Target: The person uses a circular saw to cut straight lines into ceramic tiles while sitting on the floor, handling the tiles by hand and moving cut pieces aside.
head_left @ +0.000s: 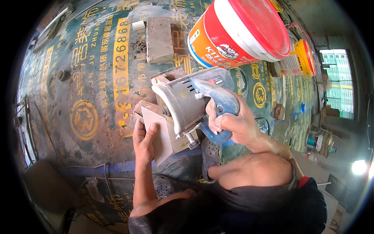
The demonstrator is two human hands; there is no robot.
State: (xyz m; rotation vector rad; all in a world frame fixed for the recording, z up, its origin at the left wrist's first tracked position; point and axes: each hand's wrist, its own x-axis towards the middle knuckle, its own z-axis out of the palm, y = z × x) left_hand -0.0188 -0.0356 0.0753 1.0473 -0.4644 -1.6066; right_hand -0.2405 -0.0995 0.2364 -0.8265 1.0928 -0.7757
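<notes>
My right hand [238,120] wraps round the blue handle of a dusty, grey-bodied handheld tile cutter [182,98]. The cutter is tilted, its metal base plate facing the tile; the blade is not clearly visible. In my left hand [145,141], the thumb lies on the face of a pale beige tile piece [159,134] and the fingers go behind it. The tile's upper edge is close by the cutter's base, and I cannot tell whether they touch. A dusty brick-like block [147,108] shows just behind the tile.
A large red-lidded bucket [222,35] stands beyond the cutter, with a yellow bucket [300,58] farther right. A grey slab [159,41] lies ahead on the printed green floor sheet [97,66]. Cables [39,113] run at left. My shoes [211,152] are close below the cutter.
</notes>
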